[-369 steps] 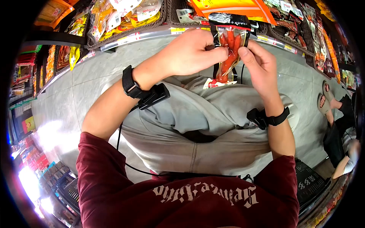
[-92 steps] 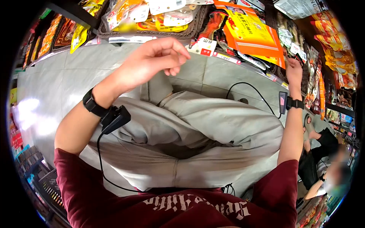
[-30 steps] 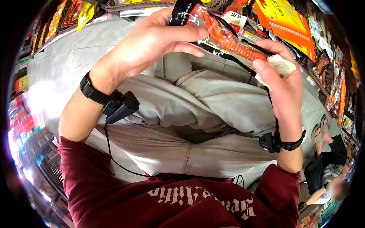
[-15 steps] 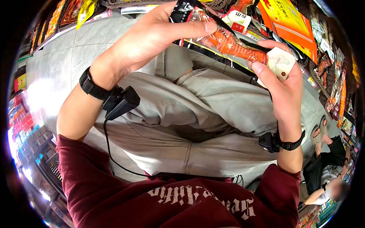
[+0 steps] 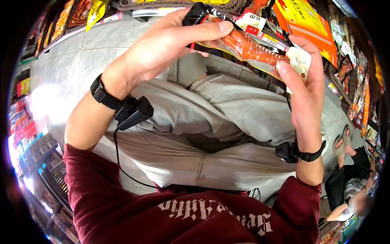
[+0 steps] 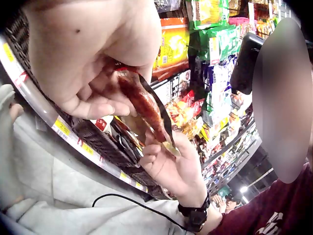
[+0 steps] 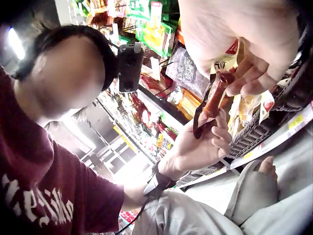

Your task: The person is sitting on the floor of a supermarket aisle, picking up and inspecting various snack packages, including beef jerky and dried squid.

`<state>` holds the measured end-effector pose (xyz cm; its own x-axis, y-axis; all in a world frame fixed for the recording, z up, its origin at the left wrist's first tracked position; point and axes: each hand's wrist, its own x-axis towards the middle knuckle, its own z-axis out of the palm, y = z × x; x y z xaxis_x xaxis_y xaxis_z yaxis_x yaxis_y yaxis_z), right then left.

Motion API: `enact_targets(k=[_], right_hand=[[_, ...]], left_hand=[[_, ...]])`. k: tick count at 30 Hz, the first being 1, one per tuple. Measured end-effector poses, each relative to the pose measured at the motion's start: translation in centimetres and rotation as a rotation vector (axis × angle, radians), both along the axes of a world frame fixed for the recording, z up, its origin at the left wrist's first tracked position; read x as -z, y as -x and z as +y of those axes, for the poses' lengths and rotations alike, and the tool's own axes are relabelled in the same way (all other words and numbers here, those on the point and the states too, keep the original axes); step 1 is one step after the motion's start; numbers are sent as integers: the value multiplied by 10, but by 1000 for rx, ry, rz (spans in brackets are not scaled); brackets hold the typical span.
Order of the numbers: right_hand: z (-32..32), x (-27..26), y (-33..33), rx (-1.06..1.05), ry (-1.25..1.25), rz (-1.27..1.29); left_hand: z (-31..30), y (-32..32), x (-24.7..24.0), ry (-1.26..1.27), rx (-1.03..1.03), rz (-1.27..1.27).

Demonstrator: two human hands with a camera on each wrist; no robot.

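Note:
Both hands hold a snack packet (image 5: 248,48) with a black end, a clear window over a reddish-orange meat-like piece, and a pale label at the other end. My left hand (image 5: 172,40) grips the black end, thumb laid across the front. On the label end, my right hand (image 5: 305,79) pinches with its thumb in front and fingers behind. The packet slants down to the right, held above the knees, close to the shelf front. In the left wrist view the packet (image 6: 144,103) runs between both hands; the right wrist view shows the packet (image 7: 212,100) from the other side.
Woven baskets (image 5: 178,5) of packaged snacks line the shelf ahead, with an orange-yellow bag (image 5: 306,24) at the right. Price tags run along the shelf edge. A cable (image 5: 118,158) hangs from the left wrist camera. Another person (image 5: 353,179) is at the far right.
About three seconds ago the left hand was empty and the right reached into a basket; now both hold the packet. Over the last second the packet has turned slightly and the hands shifted little.

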<state>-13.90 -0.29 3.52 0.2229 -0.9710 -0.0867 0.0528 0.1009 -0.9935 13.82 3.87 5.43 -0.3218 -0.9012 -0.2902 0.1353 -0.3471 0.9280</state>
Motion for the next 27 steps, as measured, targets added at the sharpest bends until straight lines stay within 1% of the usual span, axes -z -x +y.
enact_targets(k=[2, 6, 8, 13, 15, 16, 19, 21, 22, 24, 25, 26, 27], right_hand=[[-1, 4, 4, -51, 53, 11], [-1, 10, 7, -72, 46, -13], [-1, 10, 9, -124, 18, 59], [-2, 12, 9, -162, 13, 94], [-3, 12, 10, -231, 86, 167], [-3, 12, 9, -232, 85, 167], [-3, 7, 7, -236, 108, 185], [-1, -4, 2, -195, -67, 178], [-1, 0, 1, -196, -66, 177], [0, 11, 0, -194, 28, 230], [0, 7, 2, -260, 36, 261], [1, 7, 2, -260, 38, 260], [1, 7, 2, -289, 27, 257]], left_hand=[[-2, 0, 1, -1, 2, 5], [-1, -2, 1, -6, 3, 0], [0, -4, 0, -5, 4, -6], [5, -5, -4, -21, 4, -38], [4, -6, -4, -24, 4, -60], [4, -5, -8, -25, 3, -59], [4, -2, -17, -85, 0, 13], [6, -1, -15, 12, 5, -12], [7, -3, -11, 12, 4, -13], [5, -7, -2, 138, 70, -101], [2, -9, 4, 135, 78, -91], [-3, -10, 9, 102, 74, -56], [-22, -11, 15, 57, 69, -2]])
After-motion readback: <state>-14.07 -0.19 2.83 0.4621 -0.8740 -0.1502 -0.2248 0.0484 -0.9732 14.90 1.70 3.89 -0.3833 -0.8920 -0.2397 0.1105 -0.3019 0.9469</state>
